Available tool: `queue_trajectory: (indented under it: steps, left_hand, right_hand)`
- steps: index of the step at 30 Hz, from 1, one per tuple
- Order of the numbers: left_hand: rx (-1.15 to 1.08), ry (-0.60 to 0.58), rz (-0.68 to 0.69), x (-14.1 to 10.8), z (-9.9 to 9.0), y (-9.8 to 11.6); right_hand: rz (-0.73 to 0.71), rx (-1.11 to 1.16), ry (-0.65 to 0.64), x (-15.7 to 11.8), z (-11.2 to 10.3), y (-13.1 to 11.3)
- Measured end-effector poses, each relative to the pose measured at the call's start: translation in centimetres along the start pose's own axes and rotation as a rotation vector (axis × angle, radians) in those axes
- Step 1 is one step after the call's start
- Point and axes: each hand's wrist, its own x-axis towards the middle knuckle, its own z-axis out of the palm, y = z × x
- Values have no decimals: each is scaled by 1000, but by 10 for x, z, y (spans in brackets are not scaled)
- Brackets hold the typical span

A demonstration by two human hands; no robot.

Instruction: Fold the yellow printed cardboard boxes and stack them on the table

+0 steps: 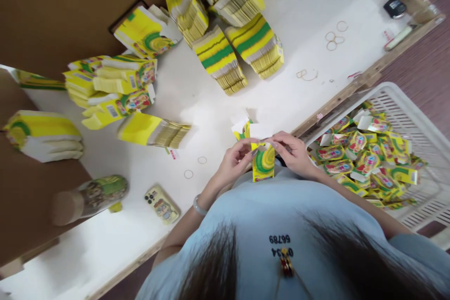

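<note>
A small yellow and green cardboard box (263,165) hangs upright in front of my body, between both hands at the table edge. My left hand (236,158) pinches its upper left edge with thumb and fingertips. At the upper right edge, my right hand (292,152) grips the same box by its white flaps. Just behind my left fingers, another yellow carton piece (242,130) with white flaps rests on the table. What lies inside the held box, if anything, is hidden.
Stacks of flat cartons (220,58) stand at the back of the white table (211,112), with loose cartons (119,79) at left. A phone (162,204) and a jar (101,194) lie near left. A white basket (427,122) of boxes stands at right. Rubber bands (332,40) are scattered.
</note>
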Motion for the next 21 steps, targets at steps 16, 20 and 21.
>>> queue_trajectory:
  steps: [16,20,21]
  left_hand:
    - [-20,149,-80,5,7,5]
    - [-82,153,-142,7,9,10]
    - [-91,154,-156,7,10,11]
  right_hand:
    - [12,-13,-173,1,-12,-11]
    - [224,49,-317,3,-5,-24]
    - [235,31,-324,5,-5,-26]
